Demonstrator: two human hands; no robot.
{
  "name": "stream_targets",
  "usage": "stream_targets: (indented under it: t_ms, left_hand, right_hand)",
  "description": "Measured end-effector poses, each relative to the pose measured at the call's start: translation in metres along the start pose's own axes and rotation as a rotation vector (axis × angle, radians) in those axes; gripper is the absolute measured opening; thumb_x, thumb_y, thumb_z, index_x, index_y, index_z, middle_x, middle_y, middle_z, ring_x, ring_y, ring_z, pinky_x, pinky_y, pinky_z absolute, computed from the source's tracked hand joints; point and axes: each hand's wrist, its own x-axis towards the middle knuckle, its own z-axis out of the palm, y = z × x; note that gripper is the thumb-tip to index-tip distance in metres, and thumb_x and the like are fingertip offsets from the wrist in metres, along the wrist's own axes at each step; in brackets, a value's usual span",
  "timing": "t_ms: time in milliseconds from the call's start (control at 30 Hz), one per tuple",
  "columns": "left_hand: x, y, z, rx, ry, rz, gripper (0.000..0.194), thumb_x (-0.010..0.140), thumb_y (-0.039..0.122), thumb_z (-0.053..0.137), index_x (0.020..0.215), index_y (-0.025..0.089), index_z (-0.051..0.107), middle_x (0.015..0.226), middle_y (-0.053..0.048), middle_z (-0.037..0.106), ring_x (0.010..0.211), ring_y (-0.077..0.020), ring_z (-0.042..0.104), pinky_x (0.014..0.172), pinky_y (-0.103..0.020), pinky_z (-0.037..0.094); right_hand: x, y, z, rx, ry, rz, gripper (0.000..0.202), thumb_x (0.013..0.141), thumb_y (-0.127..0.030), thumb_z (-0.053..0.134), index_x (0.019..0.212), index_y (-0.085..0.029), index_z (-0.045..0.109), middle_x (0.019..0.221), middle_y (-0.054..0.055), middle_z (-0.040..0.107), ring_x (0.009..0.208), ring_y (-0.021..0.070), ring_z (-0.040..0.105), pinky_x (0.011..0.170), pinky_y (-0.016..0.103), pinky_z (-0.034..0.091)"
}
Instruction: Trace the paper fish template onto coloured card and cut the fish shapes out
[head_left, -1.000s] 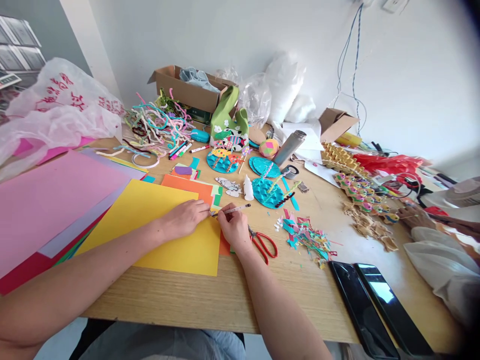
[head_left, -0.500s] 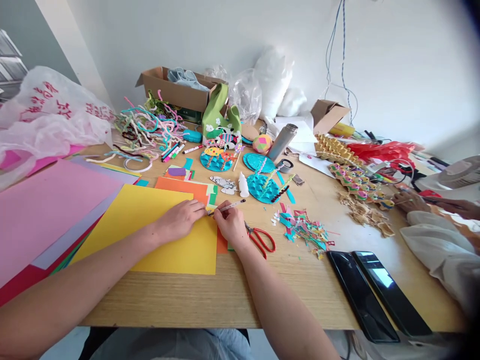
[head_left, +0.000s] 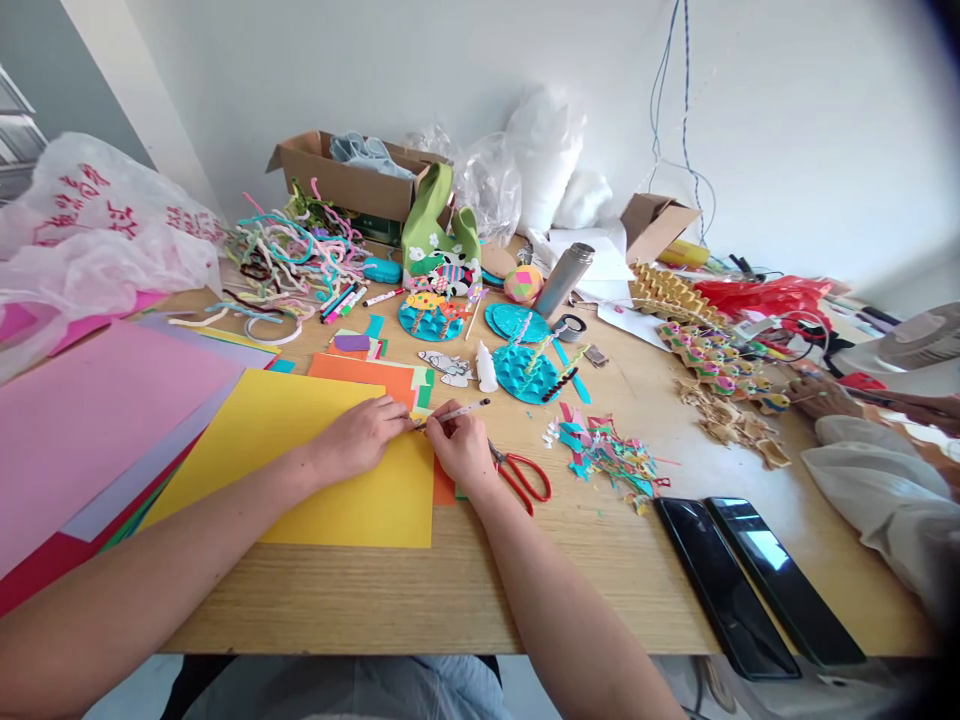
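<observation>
My right hand [head_left: 459,448] is closed around a thin, pale pencil [head_left: 471,407] with a dark end. Its tip points left, down at the top right corner of a yellow sheet of paper [head_left: 300,500]. My left hand [head_left: 361,436] lies on that sheet, fingers stretched out flat and fingertips close to the pencil tip. Something small under those fingertips is hard to make out. Red-handled scissors [head_left: 529,480] lie just right of my right wrist, blades partly hidden. Orange paper [head_left: 360,371] and green scraps stick out behind the yellow sheet.
Paper cutout fish [head_left: 444,366], a white glue bottle [head_left: 486,368] and blue discs [head_left: 525,375] stand beyond my hands. Paper scraps [head_left: 611,455] and two phones [head_left: 724,585] lie rightward. Pink paper [head_left: 112,420] covers the left. Another person's hand [head_left: 821,398] is at far right.
Both hands stay almost in place, with the pencil tip still at the sheet's corner. The view has shifted very slightly.
</observation>
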Motion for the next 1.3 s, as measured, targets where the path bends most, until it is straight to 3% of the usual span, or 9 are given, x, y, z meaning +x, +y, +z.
stream_targets:
  t_ms: [433,1300]
  left_hand:
    - [0.0005,0.0038,-0.0024,0.075,-0.031,0.016,0.037,0.085,0.0,0.042,0.112,0.014,0.063,0.103,-0.009,0.065,0.095,-0.0204,0.056,0.088,-0.035,0.047]
    - [0.0013,0.0057,-0.0057,0.11,-0.067,0.032,0.039,0.086,0.002,0.041,0.116,0.016,0.062,0.103,-0.009,0.065,0.092,-0.0209,0.056,0.085,-0.036,0.047]
  right_hand:
    - [-0.0003,-0.0021,-0.0006,-0.083,0.03,0.0,0.011,0.076,-0.026,0.049,0.067,-0.02,0.051,0.052,-0.003,0.054,0.047,0.013,0.052,0.049,0.022,0.035]
    - [0.0006,-0.0005,-0.001,-0.099,0.048,0.034,0.008,0.076,-0.023,0.05,0.068,-0.021,0.051,0.051,-0.003,0.055,0.048,0.0137,0.054,0.048,0.021,0.035]
